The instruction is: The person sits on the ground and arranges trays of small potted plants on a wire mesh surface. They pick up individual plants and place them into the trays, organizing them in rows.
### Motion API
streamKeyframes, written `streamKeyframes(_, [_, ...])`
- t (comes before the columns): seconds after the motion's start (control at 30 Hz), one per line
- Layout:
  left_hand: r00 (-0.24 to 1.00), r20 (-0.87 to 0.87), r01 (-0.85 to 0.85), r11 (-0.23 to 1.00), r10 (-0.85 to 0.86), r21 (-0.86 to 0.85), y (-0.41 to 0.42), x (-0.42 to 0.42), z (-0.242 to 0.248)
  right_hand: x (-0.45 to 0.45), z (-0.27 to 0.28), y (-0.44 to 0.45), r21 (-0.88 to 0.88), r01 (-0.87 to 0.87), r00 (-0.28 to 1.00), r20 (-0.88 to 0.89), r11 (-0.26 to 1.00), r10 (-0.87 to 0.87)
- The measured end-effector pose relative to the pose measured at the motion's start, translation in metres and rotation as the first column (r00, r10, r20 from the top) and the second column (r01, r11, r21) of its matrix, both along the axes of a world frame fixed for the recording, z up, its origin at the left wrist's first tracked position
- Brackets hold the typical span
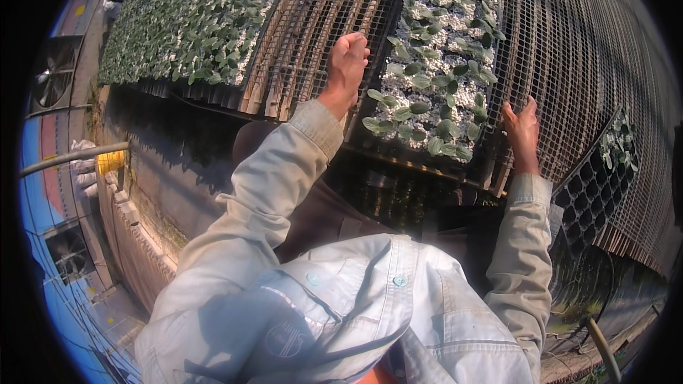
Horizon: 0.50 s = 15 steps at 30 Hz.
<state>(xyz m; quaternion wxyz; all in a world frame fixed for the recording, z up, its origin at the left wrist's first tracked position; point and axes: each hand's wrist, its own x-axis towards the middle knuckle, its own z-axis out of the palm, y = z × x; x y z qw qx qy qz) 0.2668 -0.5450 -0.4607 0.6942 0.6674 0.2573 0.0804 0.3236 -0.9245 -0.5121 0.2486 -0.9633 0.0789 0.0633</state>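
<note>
A black seedling tray (369,112) lies on the mesh bench in front of me. Young plants with broad green leaves (420,82) grow in it, among white granular medium (437,41). To its left, my left hand (344,71) hovers over the mesh with fingers curled in; I see no object in it, though the palm is hidden. My right hand (522,128) is beyond the tray's right side, thumb and forefinger apart, holding nothing visible. Both hands appear apart from the tray.
Dense seedlings (197,21) cover the bench at the left. Plastic mesh over slats (320,26) forms the bench top. A mostly bare cell tray (592,197), with a few seedlings at its far end, tilts at the right. A pipe (74,158) juts in at left.
</note>
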Motion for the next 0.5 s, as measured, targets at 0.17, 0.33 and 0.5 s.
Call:
streamKeyframes(0.17, [0.999, 0.020, 0.032, 0.983, -0.029, -0.182, -0.015, -0.049, 0.027, -0.003, -0.010, 0.000, -0.102, -0.072, 0.983, -0.175, 0.992, 0.054])
streamKeyframes(0.33, [0.947, -0.186, 0.163, 0.888, -0.263, -0.429, -0.066, -0.132, 0.029, -0.005, -0.017, 0.003, -0.165, -0.146, 0.975, -0.190, 0.975, 0.114])
streamKeyframes(0.5, [0.848, -0.356, 0.076, 0.756, -0.392, -0.650, -0.113, -0.181, -0.017, 0.000, -0.014, 0.010, -0.195, -0.214, 0.958, -0.235, 0.957, 0.166])
